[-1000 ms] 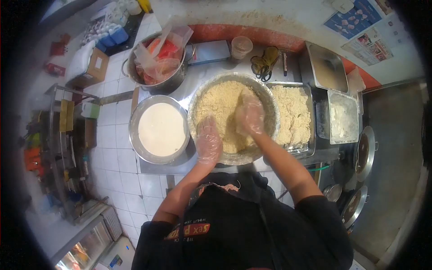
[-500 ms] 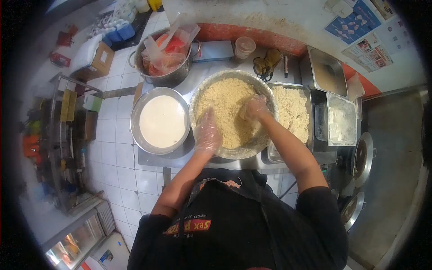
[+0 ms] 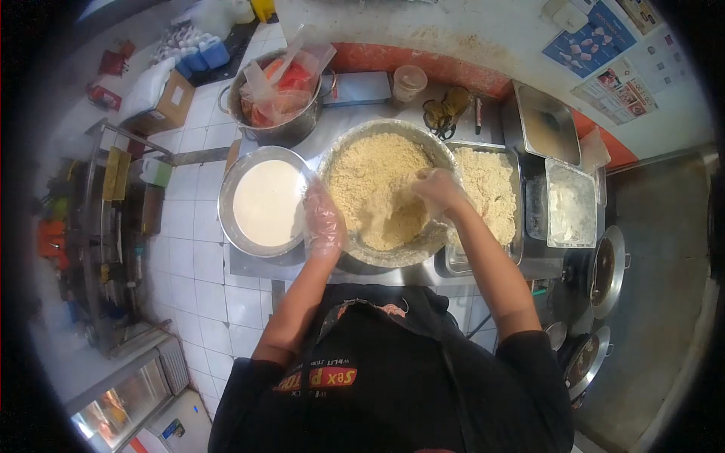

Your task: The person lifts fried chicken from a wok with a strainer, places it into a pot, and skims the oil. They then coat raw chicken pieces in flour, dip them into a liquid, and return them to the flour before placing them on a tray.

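A large round metal bowl [image 3: 401,259] holds coarse pale-yellow crumbs [image 3: 377,170]. My left hand [image 3: 325,220], in a clear plastic glove, lies along its left rim with the fingers stretched out. Beside that hand stands a metal bowl [image 3: 225,215] of smooth cream-coloured batter [image 3: 268,204]. My right hand [image 3: 439,193], also gloved, is over the right side of the crumbs. Its fingers are curled in, and I cannot tell what they hold. A blurred patch of crumbs shows in front of its fingertips.
Right of the crumb bowl is a metal tray [image 3: 519,200] of crumb-coated pieces [image 3: 483,189]. Beyond it sit a container of white powder [image 3: 570,208] and a deep steel pan [image 3: 547,121]. At the back left, a pot [image 3: 283,132] holds plastic bags. Large pans [image 3: 610,272] stand far right.
My left hand has moved left, out of the crumbs to the rim. My right hand has lifted slightly from the crumbs, which are blurred in the middle.
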### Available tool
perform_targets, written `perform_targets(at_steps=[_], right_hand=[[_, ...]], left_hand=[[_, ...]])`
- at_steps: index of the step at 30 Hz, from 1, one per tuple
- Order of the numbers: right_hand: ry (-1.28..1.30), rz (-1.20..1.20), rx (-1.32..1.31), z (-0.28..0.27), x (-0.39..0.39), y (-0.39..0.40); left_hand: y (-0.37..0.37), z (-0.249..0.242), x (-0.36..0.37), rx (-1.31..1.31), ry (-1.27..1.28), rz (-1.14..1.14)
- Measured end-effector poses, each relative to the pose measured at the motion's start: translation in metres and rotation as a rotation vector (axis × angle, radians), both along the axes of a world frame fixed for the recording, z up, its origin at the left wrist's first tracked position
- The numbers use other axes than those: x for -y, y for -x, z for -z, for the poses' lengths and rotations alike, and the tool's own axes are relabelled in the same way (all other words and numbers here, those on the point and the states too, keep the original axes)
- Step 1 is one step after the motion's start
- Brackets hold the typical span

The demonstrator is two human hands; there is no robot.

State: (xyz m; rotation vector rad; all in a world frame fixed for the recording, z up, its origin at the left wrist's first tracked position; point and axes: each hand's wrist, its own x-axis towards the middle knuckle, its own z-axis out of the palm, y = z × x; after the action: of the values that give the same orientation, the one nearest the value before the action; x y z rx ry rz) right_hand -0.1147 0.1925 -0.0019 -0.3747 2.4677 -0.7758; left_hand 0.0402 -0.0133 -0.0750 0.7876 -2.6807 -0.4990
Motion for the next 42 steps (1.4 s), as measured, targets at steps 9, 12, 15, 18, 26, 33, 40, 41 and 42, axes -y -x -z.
perform_targets(at_steps=[9, 12, 15, 18, 26, 33, 40, 41, 42], right_hand=[[-0.452, -0.355, -0.108, 0.088, -0.03, -0.041], [-0.409, -0.188, -0.331, 0.059, -0.023, -0.051], [-0.16, -0.007, -0.814, 0.072, -0.018, -0.025], [0.043, -0.03, -0.679, 0.063, 0.006, 0.0], [0.258, -0.029, 0.031, 0.044, 0.023, 0.016], [-0.176, -0.219, -0.027, 0.003, 0.027, -0.045], [-0.405, -0.285, -0.152, 0.048, 0.014, -0.071], [-0.422, -0.408, -0.213, 0.039, 0.018, -0.07], [-0.437, -0.533, -0.272, 0.033, 0.024, -0.07]], left_hand=[[0.064, -0.017, 0.027, 0.023, 0.438, 0.291], [0.034, -0.036, -0.012, 0.134, 0.359, 0.391], [0.047, -0.026, -0.021, 0.234, -0.023, 0.344], [0.082, -0.007, -0.016, 0.189, -0.209, 0.247], [0.098, -0.044, -0.014, 0.312, -0.56, 0.402], [0.04, -0.044, -0.046, 0.397, 0.37, 0.838], [0.018, -0.014, -0.049, 0.376, 0.303, 0.704], [0.023, -0.02, -0.049, 0.425, 0.335, 0.693], [0.025, -0.009, -0.049, 0.431, 0.328, 0.697]])
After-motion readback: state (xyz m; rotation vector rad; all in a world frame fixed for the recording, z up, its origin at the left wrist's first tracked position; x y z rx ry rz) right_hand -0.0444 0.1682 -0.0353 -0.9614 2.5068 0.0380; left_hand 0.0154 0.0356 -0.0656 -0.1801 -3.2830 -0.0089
